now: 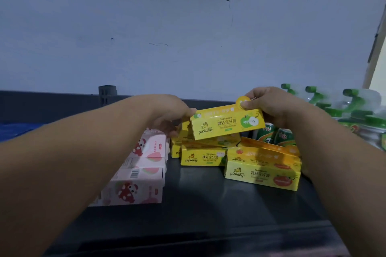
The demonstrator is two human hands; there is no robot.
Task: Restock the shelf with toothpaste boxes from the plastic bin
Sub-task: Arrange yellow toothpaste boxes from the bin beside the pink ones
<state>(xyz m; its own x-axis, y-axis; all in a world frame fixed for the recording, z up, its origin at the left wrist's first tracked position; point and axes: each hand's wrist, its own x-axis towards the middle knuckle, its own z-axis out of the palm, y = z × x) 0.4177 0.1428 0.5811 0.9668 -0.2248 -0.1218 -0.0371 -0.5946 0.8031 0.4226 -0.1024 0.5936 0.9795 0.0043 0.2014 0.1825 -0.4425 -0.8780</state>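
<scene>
**Head view.** Centre of frame: yellow apple-print toothpaste box (227, 124), long side approx. level, right end a little higher, printed face toward the camera. It lies directly btw the two hands, above the dark shelf (198, 204).

- **L hand** (167, 115): at the box's left end, thumb on the upper corner, fingers curled beneath; grasping the box.
- **R hand** (271, 104): pinches the round hang-tab at the box's upper right btw thumb and forefinger.

Just below the held box is a pile of yellow boxes (202, 156); whether the held box touches the pile cannot be told. Lower right of centre: a two-high yellow stack (263, 171) w/ red fruit print. Left of centre: pink boxes (142, 165), stacked in a row running toward the camera. Behind the yellow stack are green cans (275, 133). At the right edge stand green-capped spray bottles (355, 106). The upper frame shows a pale wall (167, 37).
</scene>
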